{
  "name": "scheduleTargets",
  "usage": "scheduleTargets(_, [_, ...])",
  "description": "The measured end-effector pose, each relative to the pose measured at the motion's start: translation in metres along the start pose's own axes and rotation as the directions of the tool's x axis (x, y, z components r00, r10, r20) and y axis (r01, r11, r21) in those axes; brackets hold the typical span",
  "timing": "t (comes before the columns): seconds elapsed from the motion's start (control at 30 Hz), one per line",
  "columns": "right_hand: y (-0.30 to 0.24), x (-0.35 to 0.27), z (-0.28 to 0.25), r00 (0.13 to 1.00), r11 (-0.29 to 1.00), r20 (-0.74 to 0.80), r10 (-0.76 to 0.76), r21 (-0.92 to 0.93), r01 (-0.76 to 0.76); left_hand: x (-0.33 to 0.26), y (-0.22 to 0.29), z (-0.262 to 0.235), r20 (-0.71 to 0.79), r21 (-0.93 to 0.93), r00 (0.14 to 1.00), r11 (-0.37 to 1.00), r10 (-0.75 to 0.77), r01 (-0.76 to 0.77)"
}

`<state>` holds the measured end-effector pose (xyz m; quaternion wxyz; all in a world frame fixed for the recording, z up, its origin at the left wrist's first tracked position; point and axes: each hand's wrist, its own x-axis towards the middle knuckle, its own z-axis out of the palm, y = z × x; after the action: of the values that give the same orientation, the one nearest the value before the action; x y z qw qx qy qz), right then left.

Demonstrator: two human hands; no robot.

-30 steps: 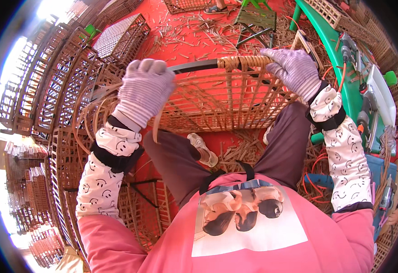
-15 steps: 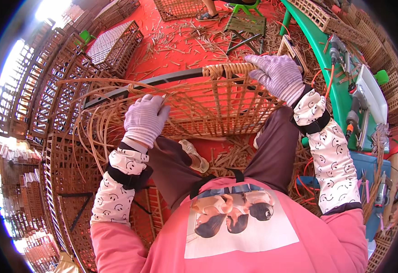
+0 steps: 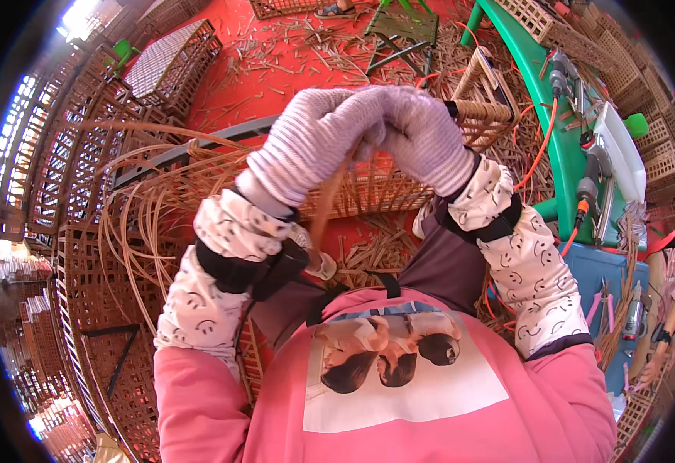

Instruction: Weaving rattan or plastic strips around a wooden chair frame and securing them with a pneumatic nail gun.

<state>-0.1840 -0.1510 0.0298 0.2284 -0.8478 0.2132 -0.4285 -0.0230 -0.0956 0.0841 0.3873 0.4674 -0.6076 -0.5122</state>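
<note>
Knit gloves: pale lilac, one on each hand, above printed sleeve covers.
Left hand [image 3: 318, 143]: curled in a grip on a flat rattan strip [image 3: 329, 204], which runs from the fist down toward the lap; half a second ago this hand lay low on the open lattice, and it has come up to the rim.
Right hand [image 3: 422, 135]: closed, fingertips pressed against the left hand's; it appears to pinch the same strip, though the glove hides the contact. It has slid left along the rim from the wrapped part.
Woven frame [image 3: 368, 193]: held across the knees directly below the two hands, its rim under the knuckles.
Wrapped rim section [image 3: 480, 112]: just right of the right hand, already bound in cane.
Loose cane strands [image 3: 133, 208]: fanning out left of the frame.
Meaning of the change: both hands now meet at one spot, which suggests a strand is being pulled tight or tucked beside the finished binding.
Green bench [image 3: 561, 147]: right of the frame, carrying tools and an orange cord [image 3: 542, 143].
Red floor [image 3: 237, 85]: beyond the frame, strewn with offcuts.
</note>
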Motion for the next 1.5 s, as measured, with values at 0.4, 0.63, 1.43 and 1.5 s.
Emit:
scheduleTargets(0.4, [0.0,0.035,0.005,0.909,0.285,-0.009,0.416,0.951,-0.12,0.029,-0.051,-0.05,-0.009,0.964,0.975,0.263,0.22,-0.05])
scheduleTargets(0.63, [-0.014,0.032,-0.005,0.919,0.436,0.033,0.393,0.873,-0.217,0.034,-0.039,-0.047,-0.03,0.965,0.99,0.263,0.14,-0.008])
scheduleTargets(1.43, [-0.125,0.07,0.02,0.762,0.688,-0.126,0.636,0.54,-0.485,0.0,-0.033,-0.039,0.053,0.923,0.997,0.379,0.061,-0.072])
scheduleTargets(1.5, [-0.126,0.072,0.021,0.753,0.667,-0.106,0.649,0.555,-0.497,-0.004,-0.036,-0.037,0.04,0.93,0.991,0.357,0.131,-0.085])
